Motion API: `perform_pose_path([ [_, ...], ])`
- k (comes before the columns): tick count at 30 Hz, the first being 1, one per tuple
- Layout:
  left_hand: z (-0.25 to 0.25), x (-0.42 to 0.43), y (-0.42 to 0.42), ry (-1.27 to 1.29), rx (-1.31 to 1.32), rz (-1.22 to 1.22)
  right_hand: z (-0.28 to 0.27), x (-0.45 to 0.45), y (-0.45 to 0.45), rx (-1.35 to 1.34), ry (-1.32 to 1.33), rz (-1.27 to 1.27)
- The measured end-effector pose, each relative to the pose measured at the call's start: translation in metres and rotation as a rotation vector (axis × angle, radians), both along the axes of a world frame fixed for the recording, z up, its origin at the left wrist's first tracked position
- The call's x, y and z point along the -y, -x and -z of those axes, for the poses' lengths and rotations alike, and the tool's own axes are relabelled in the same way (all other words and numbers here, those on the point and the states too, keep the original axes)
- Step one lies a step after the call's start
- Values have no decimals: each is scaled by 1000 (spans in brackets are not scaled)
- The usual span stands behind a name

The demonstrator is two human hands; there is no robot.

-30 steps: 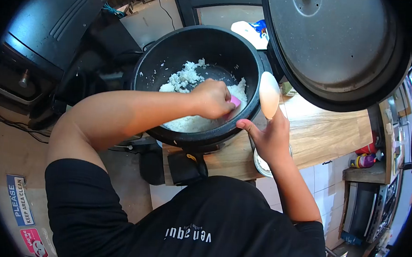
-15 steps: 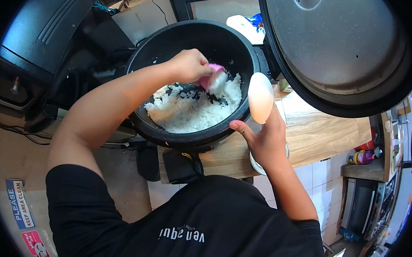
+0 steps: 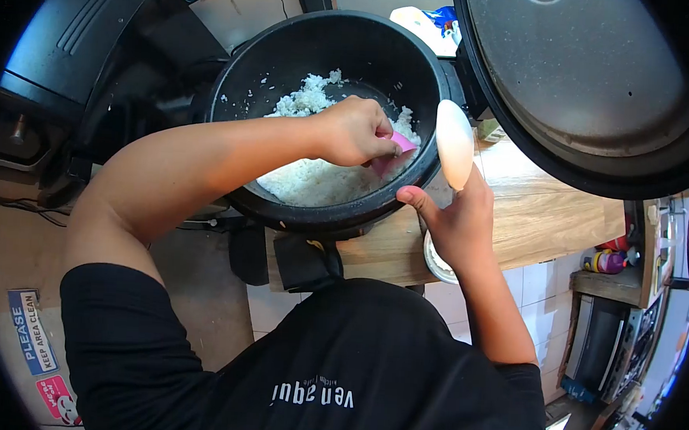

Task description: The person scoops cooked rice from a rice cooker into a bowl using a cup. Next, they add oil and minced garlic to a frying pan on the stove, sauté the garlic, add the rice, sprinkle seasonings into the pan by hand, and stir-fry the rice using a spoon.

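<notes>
My left hand [image 3: 358, 134] is closed around a pink cup [image 3: 395, 149], low inside a large black rice cooker pot [image 3: 247, 68]. The cup is tilted and presses into the white cooked rice [image 3: 315, 184] at the pot's right side. My wrist and fingers hide part of the cup and rice. Just outside the pot's right rim, my right hand [image 3: 459, 225] holds a white rice paddle [image 3: 454, 139], its broad end pointing up. The thumb is stretched toward the rim; the paddle's handle is hidden. Below this hand, a white-rimmed round container [image 3: 439, 260] shows in part.
The cooker's raised lid [image 3: 585, 87] stands at upper right. A wooden counter [image 3: 555, 218] runs beneath the pot. Dark appliances [image 3: 72, 53] and cables are on the left. A white and blue packet [image 3: 428, 29] lies behind the pot.
My left hand has moved right and down with the pink cup, pushing it into the rice by the right wall. The view has shifted slightly; my right hand still holds the paddle.
</notes>
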State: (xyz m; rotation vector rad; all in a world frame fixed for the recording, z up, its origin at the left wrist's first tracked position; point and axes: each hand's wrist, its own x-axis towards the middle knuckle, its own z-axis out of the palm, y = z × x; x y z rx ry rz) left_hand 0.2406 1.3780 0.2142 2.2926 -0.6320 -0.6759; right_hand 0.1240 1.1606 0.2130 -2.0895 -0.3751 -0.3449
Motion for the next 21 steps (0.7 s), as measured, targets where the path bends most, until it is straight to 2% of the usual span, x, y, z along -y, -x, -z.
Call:
perform_pose_path([
  [3,-18,-7,11,59,-142,-19,-1,0,-1,3,11,11],
  [5,-23,-8,17,-129,7,98,0,0,-2,12,23,10],
  [6,-27,0,24,-159,125,110,1,0,-1,16,35,11],
  [7,-25,5,26,-161,120,107,0,-1,1,12,33,8],
  [9,-19,11,25,-153,47,7,-5,-2,2,-46,10,11],
  [10,-20,10,19,-109,-131,-49,-6,-1,1,-21,23,-2],
  [11,-21,7,10,-102,-126,-48,-8,-1,0,-16,30,-1],
  [14,-24,-12,-25,129,-490,-112,-9,0,1,-29,21,7],
  [15,-21,-13,-37,122,-391,-181,-7,0,-1,14,17,2],
  [17,-8,-10,-57,-89,-91,-287,-3,-1,2,50,13,7],
  [19,19,-7,-65,-283,197,-156,-2,1,1,12,20,5],
  [20,48,-2,-66,-197,137,-181,-2,2,-1,12,24,11],
  [21,43,10,-54,-199,139,-184,-2,2,-3,11,18,-7],
])
